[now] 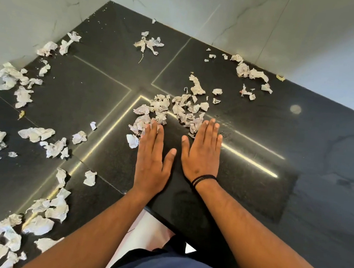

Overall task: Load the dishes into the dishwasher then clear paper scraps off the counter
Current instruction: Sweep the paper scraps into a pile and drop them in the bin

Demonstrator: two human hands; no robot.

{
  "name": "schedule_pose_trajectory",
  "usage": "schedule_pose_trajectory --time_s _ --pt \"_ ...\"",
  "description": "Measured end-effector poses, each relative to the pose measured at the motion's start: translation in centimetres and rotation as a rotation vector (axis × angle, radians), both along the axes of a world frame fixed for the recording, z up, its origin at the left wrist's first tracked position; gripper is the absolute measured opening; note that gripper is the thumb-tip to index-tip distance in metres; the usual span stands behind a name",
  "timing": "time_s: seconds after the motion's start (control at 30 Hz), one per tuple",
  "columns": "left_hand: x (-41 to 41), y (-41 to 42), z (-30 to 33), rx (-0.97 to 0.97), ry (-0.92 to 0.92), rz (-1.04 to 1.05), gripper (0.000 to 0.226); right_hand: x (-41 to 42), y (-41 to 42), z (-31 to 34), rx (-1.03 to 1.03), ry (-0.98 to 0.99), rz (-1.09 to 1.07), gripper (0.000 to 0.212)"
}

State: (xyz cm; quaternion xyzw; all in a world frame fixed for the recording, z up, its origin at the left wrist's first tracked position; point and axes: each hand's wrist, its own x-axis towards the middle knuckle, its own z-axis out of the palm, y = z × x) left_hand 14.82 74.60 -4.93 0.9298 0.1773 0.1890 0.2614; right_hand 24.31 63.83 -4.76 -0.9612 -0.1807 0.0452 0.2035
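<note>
Crumpled white paper scraps (174, 109) litter the black counter (303, 149) — both grips flat, fingers straight

Home kitchen, corner worktop. Evidence: polished black stone tabletop (261, 126) built from large slabs with visible seams, running into a corner at 11 o'clock. White marble-look wall panels (252, 18) with grey veining rise straight off it from 9 through 2 o'clock, like a backsplash. Ceiling strip lights (251, 158) reflect in the gloss surface near centre. Tabletop front edge at 6 o'clock, pale floor (148, 230) visible below it. Crumpled paper scraps (174, 109) litter the surface, thickest from 7 to 10 o'clock.
</note>
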Motion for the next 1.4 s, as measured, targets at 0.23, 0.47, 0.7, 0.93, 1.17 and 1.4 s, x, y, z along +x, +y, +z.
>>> schedule_pose_trajectory --time_s 0.23,0.47,0.7,0.93,1.17,1.4 --pt "-1.0 -0.8 -0.5 0.176 -0.020 -0.065 0.064 0.9 3.4 0.5 -0.117 0.021 0.269 0.065" --pt "0.8 -1.0 -0.5 0.183 -0.024 -0.112 0.069 2.9 3.2 1.7 0.142 0.052 0.435 0.053" --pt "4.2 -2.2 -0.3 0.268 0.111 -0.269 0.075 11.2 -2.2 1.7 0.015 0.060 -0.148 0.074" --pt "4.6 -1.8 -0.7 0.264 0.232 -0.259 0.060 13.7 1.1 1.9 -0.065 0.136 -0.107 0.073" --pt "4.8 -1.9 -0.5 0.218 0.240 -0.250 0.060 11.1 3.8 2.0 -0.096 0.175 0.099 0.070" --pt "5.1 -1.9 -0.4 0.212 0.211 -0.291 0.058 10.2 3.5 2.6 -0.006 0.199 0.368 0.067"
